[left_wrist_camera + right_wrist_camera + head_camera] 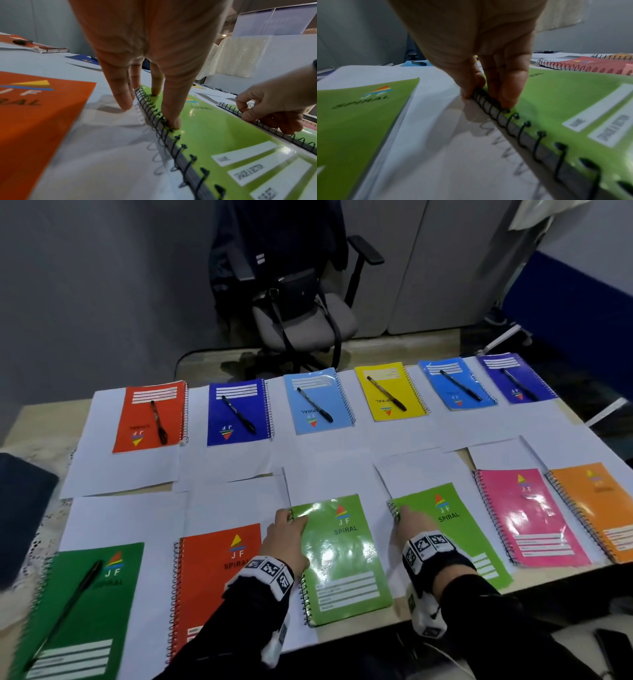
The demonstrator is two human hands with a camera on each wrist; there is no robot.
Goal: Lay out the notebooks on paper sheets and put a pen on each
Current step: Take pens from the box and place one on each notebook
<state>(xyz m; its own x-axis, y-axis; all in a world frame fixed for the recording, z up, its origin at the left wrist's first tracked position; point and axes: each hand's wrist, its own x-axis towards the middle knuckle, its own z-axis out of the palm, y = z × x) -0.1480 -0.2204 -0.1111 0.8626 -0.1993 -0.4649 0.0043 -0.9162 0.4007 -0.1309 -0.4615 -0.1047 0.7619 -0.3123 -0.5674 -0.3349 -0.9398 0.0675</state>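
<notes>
Back row done; left hand (286,534) presses one lime notebook (342,559), right hand (411,525) pinches another's (479,542) spiral; five pens missing.

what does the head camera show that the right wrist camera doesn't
Only the head view shows the far row of six notebooks, each with a pen, the dark green notebook with its pen, and the office chair. Only the right wrist view shows the right hand pinching the spiral binding. Both show the two light green notebooks and the pink notebook.
</notes>
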